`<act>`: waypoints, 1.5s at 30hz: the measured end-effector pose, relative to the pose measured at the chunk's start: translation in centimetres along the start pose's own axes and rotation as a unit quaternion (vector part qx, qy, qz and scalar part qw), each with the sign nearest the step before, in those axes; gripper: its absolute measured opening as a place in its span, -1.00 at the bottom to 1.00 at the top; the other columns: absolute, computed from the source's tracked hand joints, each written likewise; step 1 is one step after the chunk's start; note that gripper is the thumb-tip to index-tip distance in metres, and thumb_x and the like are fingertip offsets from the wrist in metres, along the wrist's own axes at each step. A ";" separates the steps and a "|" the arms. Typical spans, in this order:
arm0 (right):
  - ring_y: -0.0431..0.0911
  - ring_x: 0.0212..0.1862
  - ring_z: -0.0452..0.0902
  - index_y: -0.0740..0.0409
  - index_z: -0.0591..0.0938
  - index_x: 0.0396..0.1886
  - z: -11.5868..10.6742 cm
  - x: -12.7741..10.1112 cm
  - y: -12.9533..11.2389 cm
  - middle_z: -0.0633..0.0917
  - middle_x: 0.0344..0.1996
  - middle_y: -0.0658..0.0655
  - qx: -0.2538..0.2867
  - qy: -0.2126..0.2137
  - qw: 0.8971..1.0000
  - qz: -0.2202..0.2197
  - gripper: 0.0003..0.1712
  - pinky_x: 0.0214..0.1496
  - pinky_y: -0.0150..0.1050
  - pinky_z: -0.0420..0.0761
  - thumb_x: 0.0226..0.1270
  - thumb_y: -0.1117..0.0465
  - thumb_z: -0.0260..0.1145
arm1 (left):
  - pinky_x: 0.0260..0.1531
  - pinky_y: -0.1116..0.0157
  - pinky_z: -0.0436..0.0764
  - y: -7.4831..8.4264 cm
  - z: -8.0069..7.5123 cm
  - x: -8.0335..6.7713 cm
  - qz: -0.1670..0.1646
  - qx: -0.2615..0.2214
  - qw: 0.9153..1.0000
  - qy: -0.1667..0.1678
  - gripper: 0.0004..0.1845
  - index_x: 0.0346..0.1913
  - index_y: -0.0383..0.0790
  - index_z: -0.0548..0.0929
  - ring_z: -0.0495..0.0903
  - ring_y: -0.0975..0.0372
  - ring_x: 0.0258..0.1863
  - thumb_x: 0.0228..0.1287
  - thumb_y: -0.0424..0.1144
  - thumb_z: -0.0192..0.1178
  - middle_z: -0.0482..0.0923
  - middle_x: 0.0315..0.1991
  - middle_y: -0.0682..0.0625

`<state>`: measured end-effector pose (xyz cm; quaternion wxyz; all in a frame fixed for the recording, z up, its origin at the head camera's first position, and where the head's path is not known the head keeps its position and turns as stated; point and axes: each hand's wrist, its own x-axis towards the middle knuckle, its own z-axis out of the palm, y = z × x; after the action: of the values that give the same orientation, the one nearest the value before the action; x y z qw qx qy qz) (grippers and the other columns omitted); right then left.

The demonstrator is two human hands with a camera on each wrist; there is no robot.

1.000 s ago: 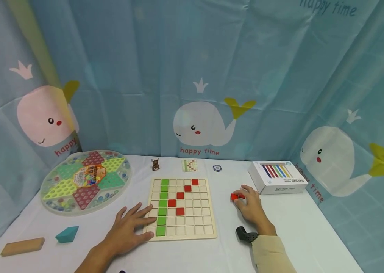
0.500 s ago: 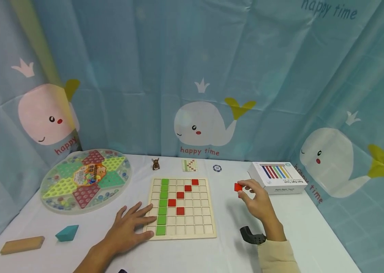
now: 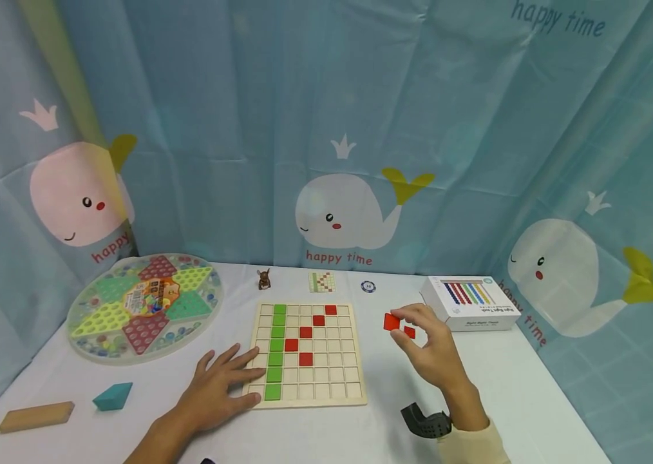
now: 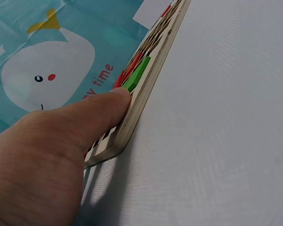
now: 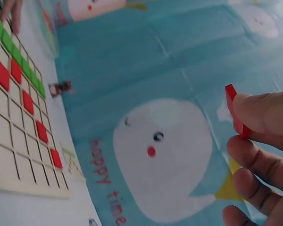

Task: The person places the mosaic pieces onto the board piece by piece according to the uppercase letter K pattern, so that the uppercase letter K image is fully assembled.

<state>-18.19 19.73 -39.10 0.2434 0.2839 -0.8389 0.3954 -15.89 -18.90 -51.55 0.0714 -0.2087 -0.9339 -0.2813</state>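
A wooden grid board (image 3: 332,374) lies mid-table, with a column of green tiles (image 3: 275,343) near its left side and several red tiles (image 3: 291,345) in a slanting pattern. My left hand (image 3: 219,390) rests at the board's left edge, fingers spread and straight; in the left wrist view the thumb (image 4: 94,115) touches the board's corner. Right of the board, above the table, my right hand (image 3: 433,345) pinches a red square tile (image 3: 391,321) between thumb and fingers. That tile (image 5: 236,113) shows nearly edge-on in the right wrist view. Another red tile (image 3: 410,332) lies on the table behind this hand.
Behind the board stand a small brown animal figure (image 3: 264,279), a pattern card (image 3: 322,281) and a round chip (image 3: 368,287). A white box (image 3: 471,304) sits back right. At left are a Chinese checkers board (image 3: 147,309), a teal block (image 3: 113,397) and a wooden bar (image 3: 36,417).
My right hand has picked up one red tile from the table, raised it and moved it slightly left towards the board. The left hand has stayed in place.
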 end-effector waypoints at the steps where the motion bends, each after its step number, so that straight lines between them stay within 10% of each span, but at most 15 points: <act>1: -0.01 -0.06 0.49 0.29 0.65 -0.03 0.2 -0.1 0.1 0.64 -0.14 0.12 0.007 -0.006 1.000 -0.004 -0.61 -0.01 -0.33 0.49 0.09 0.46 0.44 | 0.22 -0.26 -0.14 0.0 0.0 0.0 0.000 0.000 1.000 0.000 -0.52 0.04 0.15 0.72 0.17 -0.07 0.38 0.08 0.23 0.30 0.38 0.33 0.12; 27: -0.14 -0.05 0.47 0.08 0.69 -0.08 9.2 -1.5 1.2 0.62 -0.18 -0.13 0.098 -0.147 0.984 0.005 -0.71 -0.04 -0.10 0.56 0.17 0.29 0.45 | 0.24 -0.25 -0.16 -0.1 0.0 0.1 -0.008 -0.002 1.000 -0.011 -0.50 0.05 0.14 0.72 0.14 -0.06 0.39 0.07 0.26 0.29 0.37 0.33 0.13; 45: -0.19 -0.09 0.33 0.10 0.73 -0.15 12.2 -3.0 2.5 0.51 -0.22 -0.16 -0.012 -0.243 0.968 0.062 -0.76 -0.03 -0.23 0.44 0.14 0.26 0.40 | 0.24 -0.25 -0.16 0.0 0.0 0.2 -0.010 0.000 1.000 -0.014 -0.51 0.05 0.14 0.72 0.14 -0.06 0.39 0.07 0.25 0.30 0.38 0.33 0.12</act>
<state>-19.93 12.12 -49.25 0.0106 0.3163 -0.8936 0.3184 -16.05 -18.82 -51.50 0.0561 -0.2034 -0.9368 -0.2789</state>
